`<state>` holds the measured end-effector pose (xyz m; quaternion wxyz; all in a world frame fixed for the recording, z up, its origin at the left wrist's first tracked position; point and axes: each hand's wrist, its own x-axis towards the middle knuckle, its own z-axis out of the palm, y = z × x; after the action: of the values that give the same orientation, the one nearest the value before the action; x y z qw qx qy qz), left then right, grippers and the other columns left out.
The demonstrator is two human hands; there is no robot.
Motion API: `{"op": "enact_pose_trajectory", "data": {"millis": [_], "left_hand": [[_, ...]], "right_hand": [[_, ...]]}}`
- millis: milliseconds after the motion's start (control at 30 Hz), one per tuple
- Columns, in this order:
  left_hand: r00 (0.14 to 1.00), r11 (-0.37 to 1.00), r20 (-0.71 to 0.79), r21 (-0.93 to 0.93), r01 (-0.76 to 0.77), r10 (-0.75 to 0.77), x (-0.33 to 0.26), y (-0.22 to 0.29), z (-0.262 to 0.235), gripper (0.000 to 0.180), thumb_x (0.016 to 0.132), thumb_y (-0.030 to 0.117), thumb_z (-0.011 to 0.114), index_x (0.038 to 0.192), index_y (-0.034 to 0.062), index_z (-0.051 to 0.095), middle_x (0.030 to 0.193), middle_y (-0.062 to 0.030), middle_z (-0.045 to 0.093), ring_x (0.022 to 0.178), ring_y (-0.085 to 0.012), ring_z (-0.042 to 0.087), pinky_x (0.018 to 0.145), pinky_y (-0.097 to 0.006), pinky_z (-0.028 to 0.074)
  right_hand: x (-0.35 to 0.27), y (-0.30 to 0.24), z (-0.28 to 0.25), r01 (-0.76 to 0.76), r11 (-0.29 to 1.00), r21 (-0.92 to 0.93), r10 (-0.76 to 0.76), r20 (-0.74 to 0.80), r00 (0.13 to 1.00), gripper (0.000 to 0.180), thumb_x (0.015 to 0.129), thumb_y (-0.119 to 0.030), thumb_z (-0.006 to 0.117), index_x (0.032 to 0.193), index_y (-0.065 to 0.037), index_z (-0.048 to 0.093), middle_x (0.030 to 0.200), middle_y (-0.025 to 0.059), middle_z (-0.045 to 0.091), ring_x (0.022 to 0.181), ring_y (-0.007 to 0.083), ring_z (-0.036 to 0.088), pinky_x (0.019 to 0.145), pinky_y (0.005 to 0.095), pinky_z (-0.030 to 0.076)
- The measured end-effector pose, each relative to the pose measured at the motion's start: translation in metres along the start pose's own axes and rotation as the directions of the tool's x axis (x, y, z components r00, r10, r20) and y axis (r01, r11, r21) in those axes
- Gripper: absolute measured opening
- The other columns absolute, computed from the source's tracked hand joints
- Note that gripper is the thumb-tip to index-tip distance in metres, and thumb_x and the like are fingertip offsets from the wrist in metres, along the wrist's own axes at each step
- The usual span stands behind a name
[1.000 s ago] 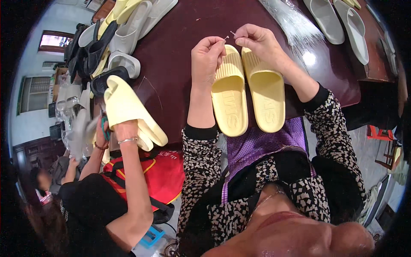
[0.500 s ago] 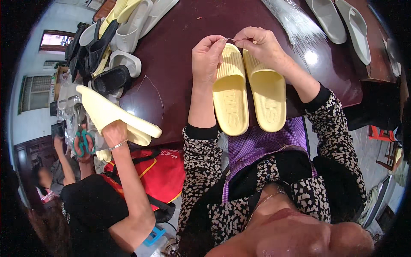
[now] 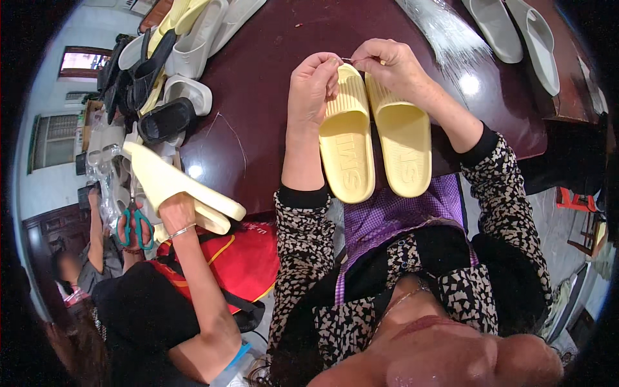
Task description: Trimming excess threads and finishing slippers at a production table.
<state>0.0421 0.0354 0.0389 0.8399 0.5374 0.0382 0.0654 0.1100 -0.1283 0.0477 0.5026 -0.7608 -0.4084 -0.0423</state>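
Observation:
A pair of pale yellow slide slippers, the left slipper and the right slipper, lie side by side at the table's near edge, heels toward me. Over their toe ends, my left hand and my right hand are both closed in a pinch. Between the fingertips runs a short thin strand, its ends hidden in the fingers. The left hand's edge is at the left slipper's strap; the right hand is over the right slipper's toe.
A bundle of clear plastic strands and grey slippers lie at the far right. A heap of black slippers and others is at the left. Nearby, a co-worker's hand holds yellow slippers; teal-handled scissors are in the other.
My hands keep almost the same pinch over the slippers. At the left, the co-worker's yellow slippers have shifted slightly right and down, and the scissors have turned and moved slightly.

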Motion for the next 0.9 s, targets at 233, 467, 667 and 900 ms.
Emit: {"op": "enact_pose_trajectory", "data": {"millis": [233,467,667,900], "left_hand": [[0.998,1.0,0.051,-0.011,0.026,-0.025,0.002,-0.001,-0.004,0.008,0.085,0.007,0.055,0.083,0.0015,0.061,0.055,0.0034,0.046,0.047,-0.0033,0.038,0.044,-0.019,0.033],[0.996,0.999,0.075,-0.006,0.045,-0.044,0.004,-0.002,-0.009,0.009,0.085,0.007,0.055,0.081,0.0015,0.061,0.055,0.0032,0.046,0.047,-0.0033,0.039,0.045,-0.019,0.035],[0.994,0.998,0.093,0.004,0.058,-0.058,0.004,-0.001,-0.009,0.009,0.085,0.006,0.055,0.08,0.0013,0.061,0.057,0.0032,0.047,0.048,-0.0032,0.039,0.046,-0.019,0.036],[0.992,0.998,0.109,0.016,0.068,-0.069,0.005,-0.002,-0.013,0.007,0.085,0.005,0.056,0.081,0.0013,0.061,0.06,0.0032,0.048,0.05,-0.0034,0.04,0.047,-0.019,0.036]], "right_hand": [[0.0,0.0,0.001,0.029,0.999,-0.019,-0.029,-0.002,1.0,0.007,0.079,0.0,0.062,0.086,-0.002,0.063,0.079,0.0069,0.065,0.077,0.0178,0.063,0.071,0.0286,0.05],[-0.001,0.002,0.003,0.025,1.0,-0.003,-0.025,0.021,0.999,0.005,0.08,-0.001,0.063,0.085,-0.002,0.063,0.079,0.0066,0.065,0.077,0.0177,0.063,0.071,0.0286,0.05],[-0.002,0.001,0.003,0.041,0.999,-0.022,-0.041,0.027,0.999,0.005,0.08,-0.001,0.063,0.085,-0.002,0.063,0.079,0.0066,0.065,0.076,0.0178,0.062,0.071,0.0287,0.05],[-0.001,0.003,0.008,-0.022,0.996,0.084,0.02,0.022,1.0,0.008,0.082,-0.007,0.06,0.087,-0.002,0.064,0.078,0.0096,0.066,0.076,0.0195,0.065,0.07,0.0312,0.051]]}}
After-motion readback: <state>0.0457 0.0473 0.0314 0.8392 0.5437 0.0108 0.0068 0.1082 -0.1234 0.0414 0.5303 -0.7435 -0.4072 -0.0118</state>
